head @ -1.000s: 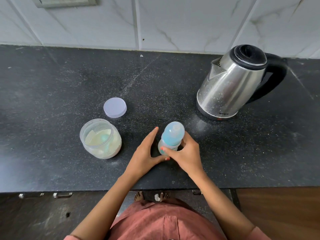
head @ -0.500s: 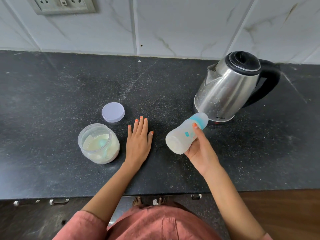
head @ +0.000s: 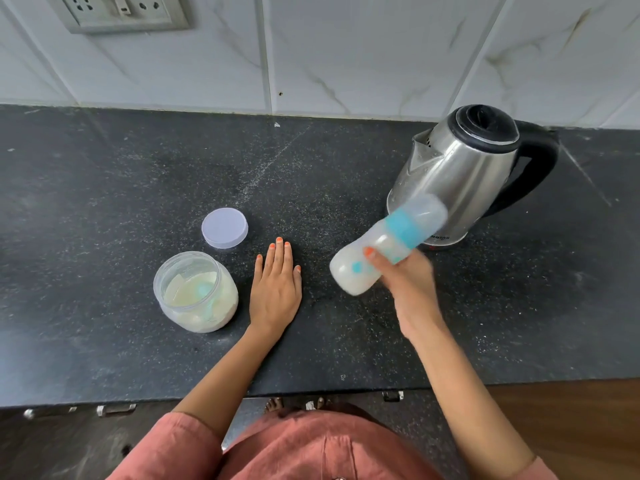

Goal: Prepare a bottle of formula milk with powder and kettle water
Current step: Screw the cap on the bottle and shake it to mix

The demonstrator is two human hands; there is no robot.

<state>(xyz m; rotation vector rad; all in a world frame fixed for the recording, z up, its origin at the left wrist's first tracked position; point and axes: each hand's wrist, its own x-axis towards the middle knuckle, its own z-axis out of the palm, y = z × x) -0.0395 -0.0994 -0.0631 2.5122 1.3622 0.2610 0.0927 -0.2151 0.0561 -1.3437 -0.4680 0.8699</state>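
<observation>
My right hand (head: 408, 282) grips a capped baby bottle (head: 388, 244) with a blue collar and milky liquid inside. The bottle is tilted in the air, cap toward the kettle, and is blurred by motion. A steel kettle (head: 460, 174) with a black lid and handle stands just behind it. My left hand (head: 275, 289) lies flat on the black counter, fingers together, holding nothing. Left of that hand sits an open clear jar of formula powder (head: 195, 292) with a scoop inside. The jar's pale lid (head: 225, 227) lies behind it.
The black stone counter (head: 104, 202) runs wall to wall, with a white tiled wall behind. A socket plate (head: 121, 12) is on the wall at top left. The counter's front edge (head: 311, 393) is near my body, with drawer handles below.
Both hands held the upright bottle on the counter. My right hand has since lifted and tilted it in the air; my left hand let go and rests flat on the counter.
</observation>
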